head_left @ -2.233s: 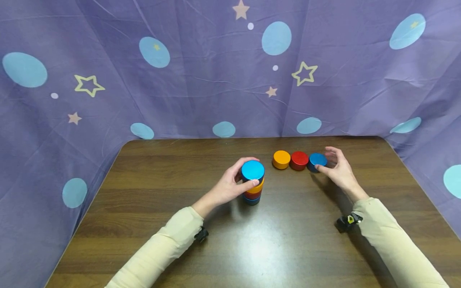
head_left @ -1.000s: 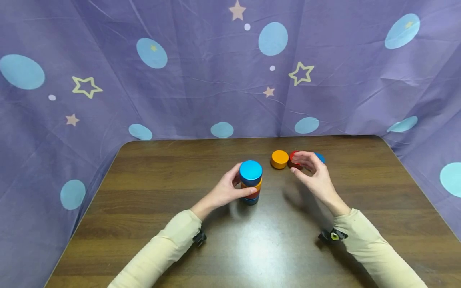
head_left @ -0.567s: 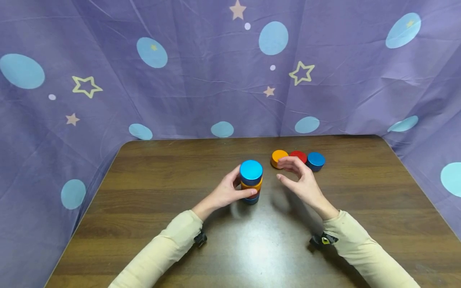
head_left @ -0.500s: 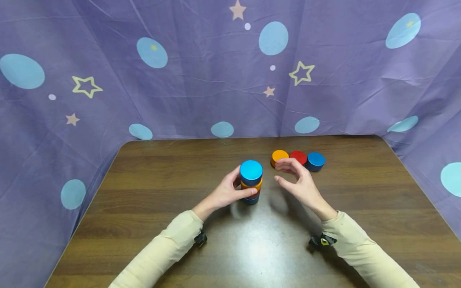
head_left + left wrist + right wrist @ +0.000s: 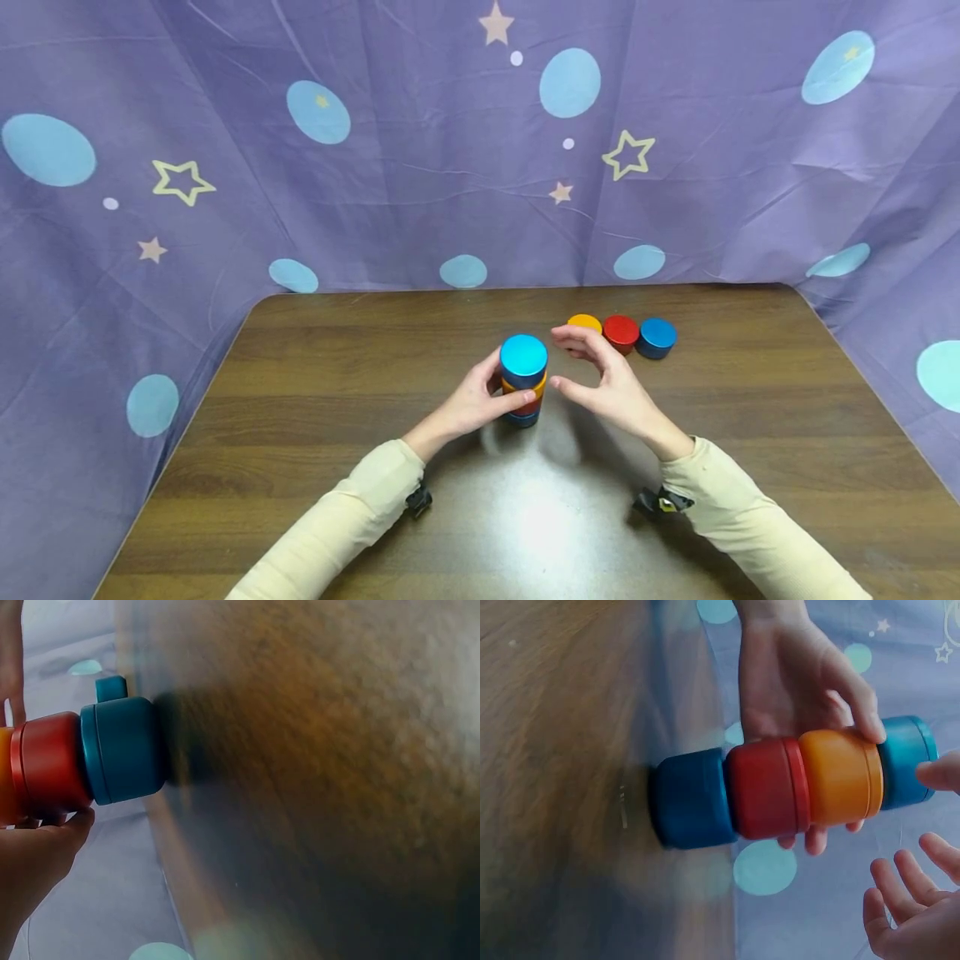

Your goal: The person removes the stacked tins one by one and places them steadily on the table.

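In the head view, my left hand (image 5: 474, 400) grips the side of an upright stack of small round canisters. In the right wrist view, the stack runs from a dark blue canister (image 5: 694, 799) on the table through a red canister (image 5: 766, 787) and an orange canister (image 5: 840, 776) to a lighter blue canister (image 5: 904, 761) on top. The left thumb lies across the orange one, fingers reaching behind. My right hand (image 5: 611, 387) hovers just right of the stack, thumb and fingers spread in a loose curve, holding nothing.
At the back right of the wooden table (image 5: 315, 467), an orange canister (image 5: 585, 320), a red canister (image 5: 622, 332) and a blue canister (image 5: 657, 337) stand in a row. My right hand partly hides the orange one. A purple patterned curtain (image 5: 420, 167) hangs behind the table.
My right hand has left the blue canister at the right end of the row and moved left to beside the stack. My left thumb sits slightly lower on the stack.
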{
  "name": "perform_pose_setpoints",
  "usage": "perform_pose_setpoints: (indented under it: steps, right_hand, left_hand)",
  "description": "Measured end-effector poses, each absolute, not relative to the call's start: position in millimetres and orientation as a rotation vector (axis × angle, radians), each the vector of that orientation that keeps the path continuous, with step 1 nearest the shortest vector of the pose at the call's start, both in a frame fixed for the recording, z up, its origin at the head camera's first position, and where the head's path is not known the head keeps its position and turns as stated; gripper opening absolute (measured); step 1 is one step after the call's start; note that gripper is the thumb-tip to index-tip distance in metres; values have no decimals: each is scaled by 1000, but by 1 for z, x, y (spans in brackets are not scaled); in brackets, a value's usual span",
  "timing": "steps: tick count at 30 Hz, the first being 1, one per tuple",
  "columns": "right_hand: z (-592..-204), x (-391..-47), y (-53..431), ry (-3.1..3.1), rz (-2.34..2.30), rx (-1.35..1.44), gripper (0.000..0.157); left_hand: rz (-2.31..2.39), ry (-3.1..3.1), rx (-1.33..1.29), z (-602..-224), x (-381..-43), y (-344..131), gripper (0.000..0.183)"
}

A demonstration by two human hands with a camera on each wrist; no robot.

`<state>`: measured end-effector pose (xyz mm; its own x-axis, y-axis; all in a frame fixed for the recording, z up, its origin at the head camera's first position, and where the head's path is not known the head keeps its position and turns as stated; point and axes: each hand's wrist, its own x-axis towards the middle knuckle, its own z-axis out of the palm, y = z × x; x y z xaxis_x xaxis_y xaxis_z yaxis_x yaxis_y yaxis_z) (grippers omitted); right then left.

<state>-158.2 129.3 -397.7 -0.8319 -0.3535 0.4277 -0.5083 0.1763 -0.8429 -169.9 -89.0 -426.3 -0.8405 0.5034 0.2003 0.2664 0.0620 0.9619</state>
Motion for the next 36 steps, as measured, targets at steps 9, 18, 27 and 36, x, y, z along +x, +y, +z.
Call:
perform_pose_setpoints:
  steps: [9,18,27,36]
  right_hand:
    - [-358,-145,112,-2395,1635,962,66]
    - [-380,-161,107,-2373,1653,983,63]
    - [-364,-150,103,-2391,1653,924,58]
    - [-389,-161,112,-2374,1742,884,61]
  left_hand:
    - [1904,2091,828,-430,-170,-92,62]
    - [1869,2127,858,-430,-170,-92,62]
    - [1844,2131,854,-428,-170,-93,63]
    - [1853,2116,825,-426,-168,-92,59]
